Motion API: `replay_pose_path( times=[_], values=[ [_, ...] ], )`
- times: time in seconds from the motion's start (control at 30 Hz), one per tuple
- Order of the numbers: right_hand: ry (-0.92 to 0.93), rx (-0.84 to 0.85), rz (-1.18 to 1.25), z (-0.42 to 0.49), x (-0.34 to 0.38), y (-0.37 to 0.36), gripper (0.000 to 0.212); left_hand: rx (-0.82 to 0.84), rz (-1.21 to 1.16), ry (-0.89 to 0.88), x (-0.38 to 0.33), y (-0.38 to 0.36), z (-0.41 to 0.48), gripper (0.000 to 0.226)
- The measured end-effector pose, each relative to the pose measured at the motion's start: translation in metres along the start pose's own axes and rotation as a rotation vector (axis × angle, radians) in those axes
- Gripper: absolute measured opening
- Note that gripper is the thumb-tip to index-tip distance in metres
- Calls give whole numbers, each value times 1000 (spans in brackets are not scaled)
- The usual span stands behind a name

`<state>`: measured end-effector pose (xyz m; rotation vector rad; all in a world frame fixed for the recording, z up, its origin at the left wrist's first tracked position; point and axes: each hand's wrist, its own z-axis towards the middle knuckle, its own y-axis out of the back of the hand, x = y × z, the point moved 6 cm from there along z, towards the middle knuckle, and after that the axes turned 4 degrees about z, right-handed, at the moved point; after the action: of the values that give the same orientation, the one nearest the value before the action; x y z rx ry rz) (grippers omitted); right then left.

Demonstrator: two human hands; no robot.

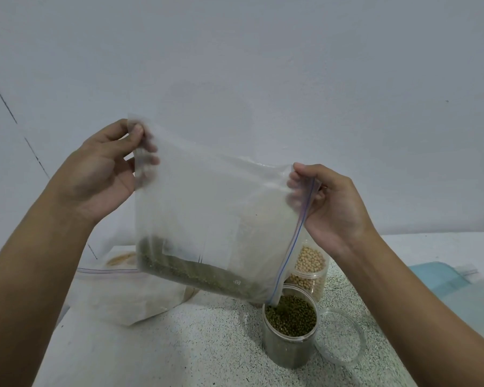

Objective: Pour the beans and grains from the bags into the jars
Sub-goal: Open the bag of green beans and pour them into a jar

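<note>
As green beans [196,275] lie banked along the low edge of a clear zip bag [215,205], a person holds the bag up over a speckled counter [165,353] with both bare hands.

The left hand [104,174] pinches the bag's upper left corner. Its thumb is pressed to the near side, and its fingers [151,160] are curled behind the plastic and show through it. Straight below those fingers, a second zip bag [129,291] lies slumped on the counter. Its contents are pale and too blurred to name.

The held bag hangs stretched and tilted between the two sets of fingers, with its beans well below both. The load slopes down to the right, towards the bag's lowest corner.

The right hand [333,205] sits lower than the left and grips the bag's zip edge. Its fingertips [298,167] are closed over the top of the plastic. From those fingertips the blue zip line runs down and to the left, to the corner where the beans gather.

Directly under that corner, and well below the right fingers, stands an open clear jar [291,347]. It is filled nearly to the rim with the same green beans. The bag's corner meets the jar's mouth, but whether the two touch cannot be told.

Just behind the open jar, a second jar [309,266] holds pale round beans and is partly hidden by the bag. A clear round lid [344,356] lies flat on the counter against the open jar's right side, beneath the right wrist. Further right, a pale blue tray-like thing [436,277] sits at the counter's edge, out of focus.
</note>
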<state>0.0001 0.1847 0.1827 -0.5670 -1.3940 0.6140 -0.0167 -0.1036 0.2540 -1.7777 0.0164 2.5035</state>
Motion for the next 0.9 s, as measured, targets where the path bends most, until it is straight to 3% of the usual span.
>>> replay_pose_path(
  times=[0.3, 0.47, 0.6, 0.9],
  values=[
    [9, -21, -26, -3, 5, 5, 20, 28, -33, 10, 10, -4, 1, 22],
    [24, -13, -41, -4, 10, 10, 5, 42, -53, 22, 15, -10, 3, 17],
    [22, -33, -54, -7, 13, 13, 5, 62, -57, 24, 19, -13, 3, 9],
    [-10, -24, -58, -17, 12, 14, 5, 57, -51, 23, 14, -15, -1, 16]
  ],
)
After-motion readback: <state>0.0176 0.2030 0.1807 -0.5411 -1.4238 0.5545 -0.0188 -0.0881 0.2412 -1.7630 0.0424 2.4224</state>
